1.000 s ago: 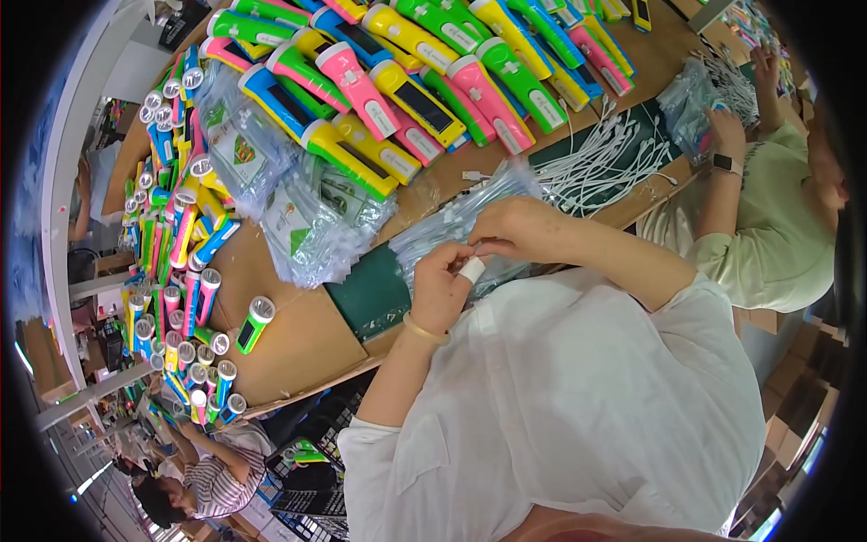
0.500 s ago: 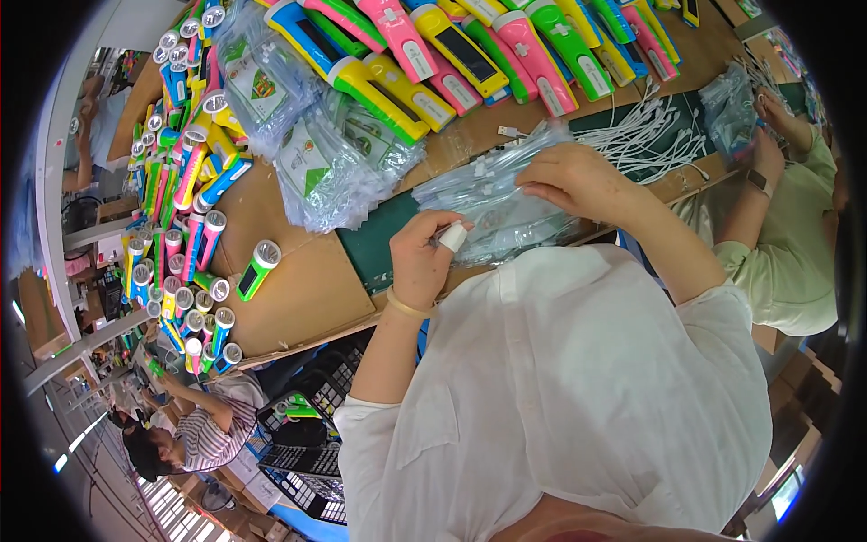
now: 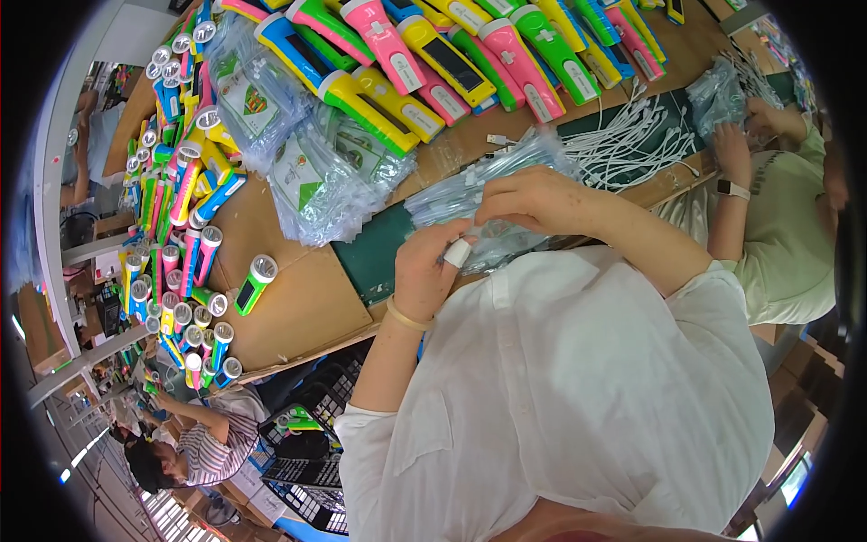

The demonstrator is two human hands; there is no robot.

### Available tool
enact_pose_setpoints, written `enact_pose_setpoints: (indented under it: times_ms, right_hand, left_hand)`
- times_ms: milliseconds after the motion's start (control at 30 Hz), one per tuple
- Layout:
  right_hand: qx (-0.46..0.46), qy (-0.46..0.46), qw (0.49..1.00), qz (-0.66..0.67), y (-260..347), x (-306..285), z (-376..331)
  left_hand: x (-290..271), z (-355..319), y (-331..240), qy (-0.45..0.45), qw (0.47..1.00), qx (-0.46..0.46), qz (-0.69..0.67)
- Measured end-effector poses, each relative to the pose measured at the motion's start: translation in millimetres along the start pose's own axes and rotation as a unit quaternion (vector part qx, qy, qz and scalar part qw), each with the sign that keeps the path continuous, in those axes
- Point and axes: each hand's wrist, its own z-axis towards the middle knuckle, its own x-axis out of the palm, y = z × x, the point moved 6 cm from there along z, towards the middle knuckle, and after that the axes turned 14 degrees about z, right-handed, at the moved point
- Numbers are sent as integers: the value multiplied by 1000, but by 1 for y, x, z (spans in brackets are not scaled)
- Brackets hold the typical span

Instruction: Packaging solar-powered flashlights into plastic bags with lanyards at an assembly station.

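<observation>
My left hand [image 3: 426, 264] is closed in a pinch, with white tape round one finger and a pale band on the wrist. Close beside it, my right hand [image 3: 531, 200] is bent over with its fingers pressed together, the fingertips almost meeting the left thumb. Both are at the near side of a pile of clear plastic bags [image 3: 542, 154], some of it hidden under the right hand. What the fingers pinch is too faint to make out. White charging cables [image 3: 632, 144] lie spread just right of the pile.
Colourful flashlights [image 3: 456, 59] cover the far table and crowd its left side; one green flashlight [image 3: 256, 285] lies alone on the cardboard [image 3: 307, 298]. Printed plastic bags [image 3: 312, 176] are stacked nearer. A black crate [image 3: 307, 474] stands below the edge. A co-worker's hands [image 3: 736, 144] work at the right.
My right hand has come left and down from the bag pile to my left hand, its fingers drawing together. The left hand has moved slightly down. The view has shifted a little.
</observation>
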Motion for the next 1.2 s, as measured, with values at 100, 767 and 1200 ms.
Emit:
enact_pose_setpoints:
  times_ms: [100,767,1200]
  right_hand:
    - [34,56,995,-76,-6,-4,-7]
    - [290,-316,893,-135,-65,-156,-42]
    - [135,-220,782,568,-2,-9,-29]
  left_hand:
    - [-4,4,-4,21,997,66,22]
    - [15,6,-33,114,970,194,-96]
    - [15,10,-25,41,983,165,-75]
